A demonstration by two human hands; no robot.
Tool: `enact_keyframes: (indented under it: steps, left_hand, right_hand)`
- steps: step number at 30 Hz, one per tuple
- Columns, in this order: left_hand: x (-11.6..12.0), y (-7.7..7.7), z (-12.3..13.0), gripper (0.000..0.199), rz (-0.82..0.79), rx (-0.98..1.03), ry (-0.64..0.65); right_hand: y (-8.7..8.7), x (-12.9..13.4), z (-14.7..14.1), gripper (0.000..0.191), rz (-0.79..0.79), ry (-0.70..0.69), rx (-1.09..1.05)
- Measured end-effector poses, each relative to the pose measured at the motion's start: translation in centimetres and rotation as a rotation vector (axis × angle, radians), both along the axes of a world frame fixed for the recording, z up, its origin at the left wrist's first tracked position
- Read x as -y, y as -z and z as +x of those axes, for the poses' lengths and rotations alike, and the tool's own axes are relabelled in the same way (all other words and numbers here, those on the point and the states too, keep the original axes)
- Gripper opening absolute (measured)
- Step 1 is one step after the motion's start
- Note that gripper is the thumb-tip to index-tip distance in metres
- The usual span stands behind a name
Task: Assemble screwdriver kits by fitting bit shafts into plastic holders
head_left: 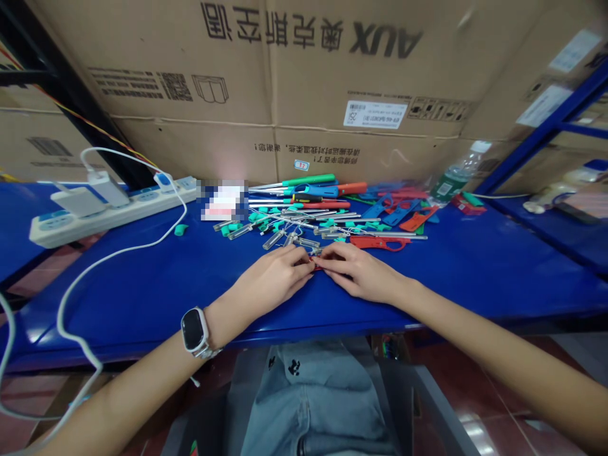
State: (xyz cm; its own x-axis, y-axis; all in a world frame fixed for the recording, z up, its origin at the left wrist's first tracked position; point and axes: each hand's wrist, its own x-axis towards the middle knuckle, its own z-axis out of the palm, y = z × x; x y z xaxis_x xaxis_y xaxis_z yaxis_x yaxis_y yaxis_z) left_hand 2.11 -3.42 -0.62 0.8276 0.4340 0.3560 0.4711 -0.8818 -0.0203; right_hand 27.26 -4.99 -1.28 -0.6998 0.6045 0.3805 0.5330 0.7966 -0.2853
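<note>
My left hand (pixel 284 272) and my right hand (pixel 354 269) meet over the blue table (pixel 199 269), fingertips pinched on a small red piece (pixel 316 264) between them. Most of that piece is hidden by the fingers. Just beyond lie clear plastic cylinders (pixel 274 239), thin metal tubes (pixel 354 216) and teal caps (pixel 259 217) with white wires. A red lighter casing (pixel 380 243) with a trigger loop rests behind my right hand. Long lighters with green, blue and red handles (pixel 308 180) lie at the back of the pile.
A white power strip (pixel 137 204) with chargers and a looping white cable (pixel 76 285) occupies the left side. At the back right are blue and red casings (pixel 394 209) and a plastic bottle (pixel 453 180). Cardboard (pixel 304 76) stands behind the table.
</note>
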Motion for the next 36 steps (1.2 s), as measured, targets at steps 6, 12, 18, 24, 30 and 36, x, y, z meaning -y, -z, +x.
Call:
enact_keyframes:
  steps: [6,12,18,24,30,36]
  left_hand:
    - [0.2,-0.1,0.2,0.032,0.059,-0.048,0.001]
    - [0.7,0.1,0.6,0.029,0.140,-0.086,-0.024]
    - [0.2,0.7,0.6,0.029,0.179,-0.092,-0.004]
    - [0.2,0.9,0.5,0.030,0.161,-0.083,-0.002]
    - [0.2,1.0,0.5,0.031,0.146,-0.059,-0.011]
    - [0.2,1.1,0.4,0.032,0.114,-0.017,-0.009]
  right_hand:
    - [-0.5,0.9,0.2,0.041,0.032,-0.005,0.104]
    - [-0.2,1.4,0.1,0.043,0.075,0.013,0.147]
    - [-0.5,0.2,0.2,0.031,0.119,0.149,0.025]
    - [-3.2,-3.3,0.5,0.016,-0.050,0.229,0.264]
    - [-5.5,-4.9,-0.3,0.014,-0.192,0.127,0.419]
    - [-5.4,-5.4,-0.7,0.017,-0.304,0.137,0.332]
